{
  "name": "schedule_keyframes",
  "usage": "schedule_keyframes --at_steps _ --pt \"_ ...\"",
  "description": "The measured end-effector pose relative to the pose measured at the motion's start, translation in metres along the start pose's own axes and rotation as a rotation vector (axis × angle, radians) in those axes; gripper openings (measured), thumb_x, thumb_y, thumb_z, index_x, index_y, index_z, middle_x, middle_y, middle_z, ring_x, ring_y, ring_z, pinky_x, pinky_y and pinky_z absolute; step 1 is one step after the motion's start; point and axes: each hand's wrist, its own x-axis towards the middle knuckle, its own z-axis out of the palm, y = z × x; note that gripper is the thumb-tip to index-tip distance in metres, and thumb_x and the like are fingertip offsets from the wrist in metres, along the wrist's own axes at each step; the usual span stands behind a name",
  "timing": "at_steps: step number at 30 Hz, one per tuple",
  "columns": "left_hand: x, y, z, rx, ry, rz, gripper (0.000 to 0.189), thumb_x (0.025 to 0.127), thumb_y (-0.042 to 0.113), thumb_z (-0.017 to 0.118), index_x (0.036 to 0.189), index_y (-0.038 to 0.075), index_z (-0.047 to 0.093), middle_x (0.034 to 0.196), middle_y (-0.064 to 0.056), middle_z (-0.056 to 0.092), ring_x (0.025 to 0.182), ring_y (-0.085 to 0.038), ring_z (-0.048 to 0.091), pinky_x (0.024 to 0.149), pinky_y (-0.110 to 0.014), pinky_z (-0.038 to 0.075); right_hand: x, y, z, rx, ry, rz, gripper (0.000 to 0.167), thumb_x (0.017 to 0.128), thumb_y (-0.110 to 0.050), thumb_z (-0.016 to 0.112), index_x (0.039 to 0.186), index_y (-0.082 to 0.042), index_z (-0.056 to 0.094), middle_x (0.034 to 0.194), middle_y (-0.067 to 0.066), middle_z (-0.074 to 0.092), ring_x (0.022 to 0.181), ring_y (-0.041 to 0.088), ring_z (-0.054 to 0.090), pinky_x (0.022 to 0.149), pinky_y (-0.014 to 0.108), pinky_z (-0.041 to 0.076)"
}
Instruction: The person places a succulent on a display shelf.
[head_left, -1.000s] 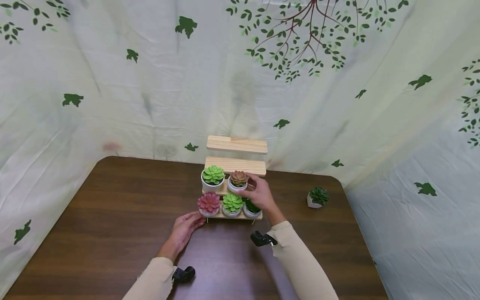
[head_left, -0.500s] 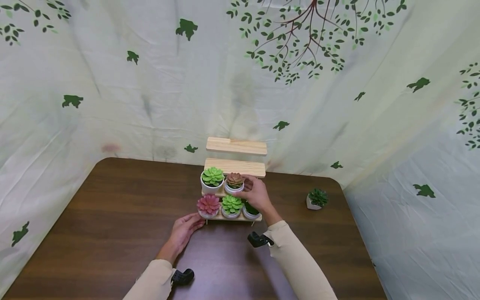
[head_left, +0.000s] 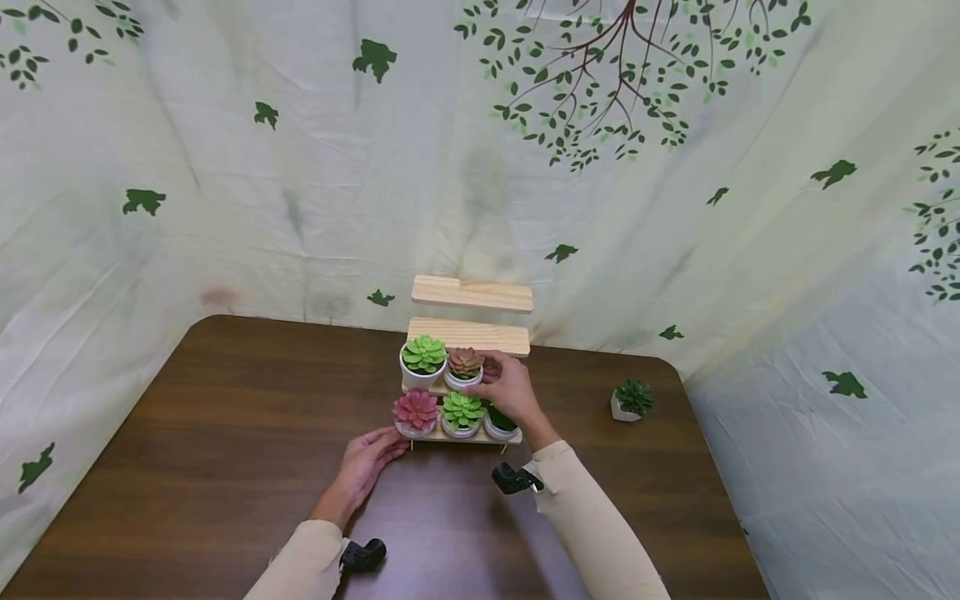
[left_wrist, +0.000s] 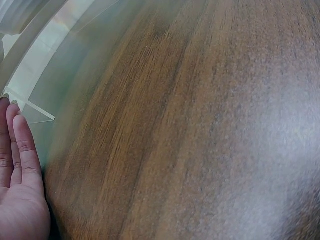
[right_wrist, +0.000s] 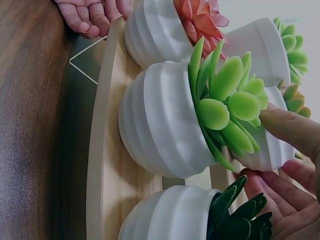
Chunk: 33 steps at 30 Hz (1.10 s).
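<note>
My right hand [head_left: 512, 390] holds a small white pot with a brownish-red succulent [head_left: 465, 363], thumb and fingers at its sides, on the second step of a tiered wooden stand. In the right wrist view its white pot [right_wrist: 267, 150] is partly behind a bright green succulent [right_wrist: 232, 100]. My left hand [head_left: 366, 460] has its fingers fairly straight, fingertips at the stand's lower left corner by the pink succulent [head_left: 416, 410]. The left wrist view shows this hand [left_wrist: 22, 175] at its left edge. A light green succulent [head_left: 423, 357] stands left of the held pot.
On the lowest step, a green succulent [head_left: 462, 408] and a dark green one [head_left: 501, 418] stand beside the pink one. Two bare upper steps, the lower one [head_left: 468, 335] and the top one [head_left: 472, 293], rise behind. Another potted plant [head_left: 632, 400] stands right on the brown table [head_left: 247, 433].
My right hand has moved slightly left with the brownish-red succulent, bringing it closer to the light green one. The left hand has stayed at the stand's corner.
</note>
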Motion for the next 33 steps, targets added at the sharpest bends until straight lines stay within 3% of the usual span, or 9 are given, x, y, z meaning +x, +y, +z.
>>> schedule_keyframes --at_steps 9,14,17,21,24,28,33 --pt "-0.001 0.001 0.002 0.005 -0.012 -0.005 0.023 0.097 -0.003 0.049 0.089 0.008 0.068 0.083 0.000 0.070 0.079 -0.012 0.066 0.077 -0.023 0.056 -0.005 0.003 -0.013 0.083 -0.040 0.000 0.058 0.076 -0.006 0.081 0.129 0.000 0.056 0.123 0.021 0.060 0.114 0.033 0.059 0.096 0.039 0.050" --pt "-0.001 0.001 0.003 0.004 -0.020 0.006 0.025 0.097 -0.003 0.050 0.087 0.011 0.068 0.083 0.000 0.070 0.079 -0.012 0.066 0.077 -0.024 0.055 -0.013 0.010 -0.030 0.204 0.006 -0.015 0.055 0.080 0.001 0.075 0.130 0.004 0.053 0.127 0.027 0.056 0.119 0.040 0.053 0.101 0.044 0.046" --pt "0.000 0.000 0.002 0.006 -0.014 0.011 0.027 0.097 -0.003 0.049 0.086 0.012 0.069 0.083 0.001 0.070 0.079 -0.012 0.066 0.077 -0.024 0.056 -0.023 0.008 -0.041 0.270 0.064 -0.035 0.051 0.082 0.006 0.072 0.129 0.010 0.051 0.127 0.032 0.053 0.119 0.046 0.051 0.101 0.046 0.045" --pt "0.000 0.000 0.001 0.003 -0.011 0.011 0.027 0.097 -0.003 0.049 0.087 0.012 0.069 0.083 0.001 0.071 0.079 -0.012 0.066 0.078 -0.024 0.056 -0.038 0.011 -0.053 0.319 0.181 -0.064 0.046 0.083 0.007 0.069 0.125 0.013 0.051 0.124 0.034 0.053 0.116 0.048 0.051 0.096 0.035 0.050" --pt "0.001 0.000 0.001 0.002 -0.023 0.008 0.026 0.097 -0.002 0.050 0.088 0.012 0.069 0.084 0.001 0.071 0.081 -0.012 0.066 0.079 -0.024 0.055 -0.043 0.031 -0.060 0.367 0.282 -0.083 0.044 0.084 0.004 0.071 0.123 0.011 0.053 0.122 0.032 0.055 0.111 0.042 0.056 0.089 0.024 0.052" --pt "0.000 0.000 0.001 0.004 -0.025 0.001 0.027 0.097 -0.001 0.050 0.087 0.014 0.069 0.084 0.002 0.071 0.081 -0.012 0.066 0.079 -0.023 0.055 -0.047 0.064 -0.068 0.398 0.401 -0.120 0.045 0.083 0.000 0.073 0.122 0.011 0.054 0.118 0.030 0.057 0.103 0.031 0.062 0.084 0.021 0.053" --pt "0.000 -0.001 0.001 0.005 -0.031 0.009 0.030 0.098 -0.002 0.049 0.085 0.015 0.070 0.084 0.002 0.071 0.080 -0.012 0.066 0.079 -0.024 0.055 -0.057 0.086 -0.080 0.444 0.513 -0.132 0.046 0.081 0.000 0.074 0.121 0.011 0.053 0.117 0.032 0.057 0.103 0.035 0.060 0.084 0.021 0.053"
